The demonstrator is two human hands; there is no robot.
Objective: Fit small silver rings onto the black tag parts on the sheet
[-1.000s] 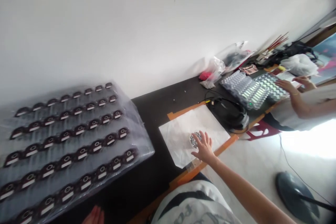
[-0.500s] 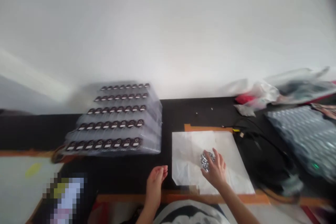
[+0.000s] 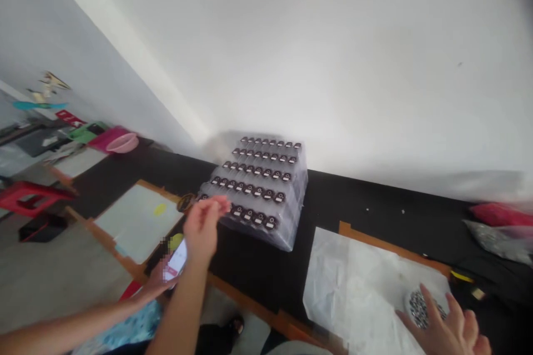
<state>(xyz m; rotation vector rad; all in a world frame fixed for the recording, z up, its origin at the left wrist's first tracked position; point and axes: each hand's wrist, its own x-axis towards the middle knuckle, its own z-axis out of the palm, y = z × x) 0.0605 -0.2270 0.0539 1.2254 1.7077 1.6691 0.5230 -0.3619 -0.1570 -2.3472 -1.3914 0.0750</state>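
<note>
My left hand point(image 3: 205, 227) is raised in front of the stepped stack of clear packs with dark round labels point(image 3: 258, 188). Its fingers are pinched together, and what they hold, if anything, is too small to name. At the lower right, my right hand point(image 3: 447, 324) is spread over a small round heap of shiny silver pieces point(image 3: 420, 308), its fingers apart. The heap lies on a white sheet point(image 3: 358, 283) taped to the black table point(image 3: 333, 194).
Beside my left forearm, another person's hand point(image 3: 158, 280) holds a lit phone point(image 3: 177, 260). Further left are a second white sheet point(image 3: 137, 222), a pink basin point(image 3: 122, 143) and a red stool point(image 3: 31, 198). A red bag point(image 3: 503, 215) lies at the far right.
The view has swung left, bringing in the other person's arm, the basin and the stool. My left hand has risen toward the stack; my right hand remains at the silver heap.
</note>
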